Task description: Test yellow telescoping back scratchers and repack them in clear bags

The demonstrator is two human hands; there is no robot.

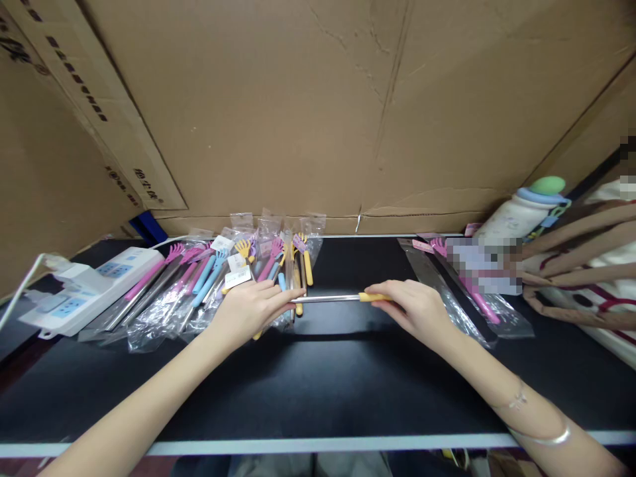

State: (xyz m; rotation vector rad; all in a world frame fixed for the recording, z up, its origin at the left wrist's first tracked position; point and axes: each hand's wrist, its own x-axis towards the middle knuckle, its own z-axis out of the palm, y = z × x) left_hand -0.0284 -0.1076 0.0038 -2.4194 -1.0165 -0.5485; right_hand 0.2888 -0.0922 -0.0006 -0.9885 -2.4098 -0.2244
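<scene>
A back scratcher [332,299] with a metal rod and a yellow grip stretches level between my hands, above the black table. My left hand [256,306] is closed round its left end, with a bit of yellow showing under the fingers; the claw itself is hidden. At the other end, my right hand [420,308] pinches the yellow grip. Just behind my left hand lie several bagged back scratchers [199,281] in pink, blue, yellow and purple, with white tags. To the right of my right hand is a pink back scratcher [477,291] in clear plastic.
On the left a white power strip [126,265] holds plugged-in adapters. A pale bottle [517,215] with a green-topped lid stands tilted at the back right, beside a cloth bag [591,265]. Cardboard [318,119] walls the back. The table's pale front edge [318,445] runs nearest me.
</scene>
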